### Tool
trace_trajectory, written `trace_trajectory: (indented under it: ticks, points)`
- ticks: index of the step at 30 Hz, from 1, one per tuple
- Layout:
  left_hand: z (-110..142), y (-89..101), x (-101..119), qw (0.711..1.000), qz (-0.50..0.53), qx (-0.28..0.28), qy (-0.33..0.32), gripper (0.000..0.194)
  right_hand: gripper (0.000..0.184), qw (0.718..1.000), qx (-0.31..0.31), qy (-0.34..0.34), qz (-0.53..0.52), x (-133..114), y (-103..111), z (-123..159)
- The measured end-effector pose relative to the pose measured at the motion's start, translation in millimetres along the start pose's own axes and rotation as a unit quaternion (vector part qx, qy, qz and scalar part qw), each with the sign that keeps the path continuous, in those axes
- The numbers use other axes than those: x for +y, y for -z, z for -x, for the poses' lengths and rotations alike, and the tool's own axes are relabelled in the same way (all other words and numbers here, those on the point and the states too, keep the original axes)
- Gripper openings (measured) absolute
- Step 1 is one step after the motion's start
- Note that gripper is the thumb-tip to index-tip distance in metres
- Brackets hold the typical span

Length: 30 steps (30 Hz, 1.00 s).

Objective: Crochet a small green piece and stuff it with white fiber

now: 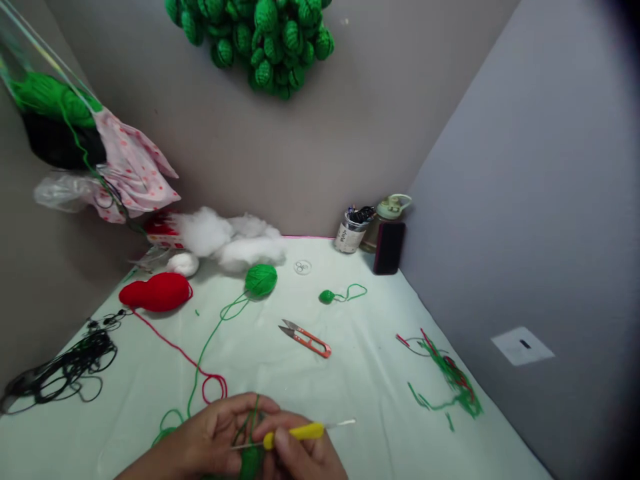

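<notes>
My right hand [303,450] is closed around the yellow handle of a crochet hook [305,432], whose metal ends stick out on both sides. In my left hand [210,427] is a small green crochet piece [251,461], partly hidden by the fingers and cut off by the lower edge. Green yarn loops over the left fingers, and the hook's left end lies across the top of the piece. From the green yarn ball [261,280] a strand runs down toward my left hand. Thread snips [306,339] with orange handles lie beyond the hands.
Red yarn [160,292], white stuffing [225,240] and tangled black cord [70,367] lie left. A small green piece [327,297] with a tail sits mid-table. At back right stand a can [350,235], a bottle [393,207] and a phone [389,248]. Yarn scraps [455,377] lie right.
</notes>
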<state>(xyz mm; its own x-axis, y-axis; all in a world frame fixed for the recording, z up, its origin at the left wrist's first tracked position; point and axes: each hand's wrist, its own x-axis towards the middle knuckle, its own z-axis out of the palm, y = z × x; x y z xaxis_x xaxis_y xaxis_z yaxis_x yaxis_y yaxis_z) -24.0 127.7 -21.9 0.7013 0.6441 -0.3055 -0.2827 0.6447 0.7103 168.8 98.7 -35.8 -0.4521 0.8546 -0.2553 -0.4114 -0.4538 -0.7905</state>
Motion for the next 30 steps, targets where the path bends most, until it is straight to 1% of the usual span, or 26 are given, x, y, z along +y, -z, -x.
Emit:
trace_trajectory:
  ticks: [3,6,10,15,17,19,21,25,27,30]
  points:
    - [6.4,-10.4,-0.4,0.998,-0.016,-0.043,-0.042,0.061,0.062,0.999,-0.005,0.041,0.021,-2.3,-6.6,5.6]
    - [14.6,-22.1,-0.4,0.997,-0.036,-0.038,-0.058,0.066,0.057,0.996,0.017,0.083,0.033,-7.8,-13.9,11.8]
    - [22.6,-31.2,-2.1,0.992,-0.068,-0.043,-0.099,0.069,0.057,0.993,0.0,0.111,0.036,-15.9,-19.1,18.2]
    - [27.3,-40.2,-5.6,0.982,-0.099,-0.057,-0.149,0.064,0.048,0.98,0.004,0.188,0.072,-19.2,-23.9,32.5]
    - [30.2,-46.7,-7.4,0.981,-0.099,-0.039,-0.16,0.062,0.038,0.972,0.018,0.219,0.088,-19.1,-28.0,41.4]
    - [34.8,-55.2,-10.6,0.98,-0.104,-0.005,-0.172,0.063,0.026,0.961,0.042,0.254,0.102,-18.6,-33.3,50.4]
    - [41.1,-65.3,-15.8,0.976,-0.114,0.033,-0.185,0.063,0.018,0.945,0.069,0.298,0.116,-17.6,-39.2,58.3]
    - [53.8,-86.3,-32.5,0.968,-0.105,0.064,-0.22,0.05,0.015,0.913,0.104,0.373,0.129,-13.6,-48.8,73.0]
    - [58.2,-95.7,-40.9,0.964,-0.095,0.078,-0.234,0.046,0.014,0.904,0.108,0.392,0.135,-11.4,-51.1,81.2]
    - [62.4,-107.1,-48.7,0.965,-0.075,0.098,-0.232,0.048,0.014,0.894,0.105,0.408,0.149,-9.1,-51.3,92.2]
